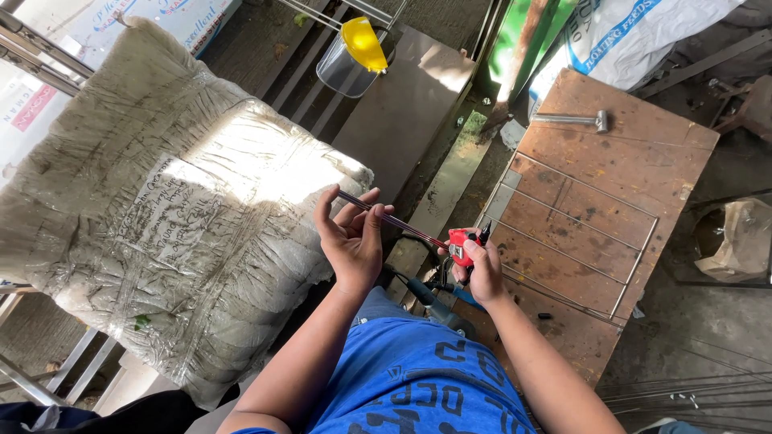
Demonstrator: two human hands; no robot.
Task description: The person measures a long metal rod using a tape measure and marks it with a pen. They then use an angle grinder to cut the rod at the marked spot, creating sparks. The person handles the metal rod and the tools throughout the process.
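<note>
Workshop floor, rusty counter (643, 153) beyond the right grip. Left hand (351, 241) pinches the end of a thin metal rod (394, 219) between fingertips. Right hand (481, 269) is closed around a red tape measure (460, 247) at the rod's other end. Judgement: keep the tape flat along the rod, ends flush, rod steady.

Head camera, steep downward, close over hands (354, 241).

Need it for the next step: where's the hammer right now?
In the head view the hammer lies upper right, on the far edge of the rusty brown table, beyond the wire rack and away from both hands.
</note>
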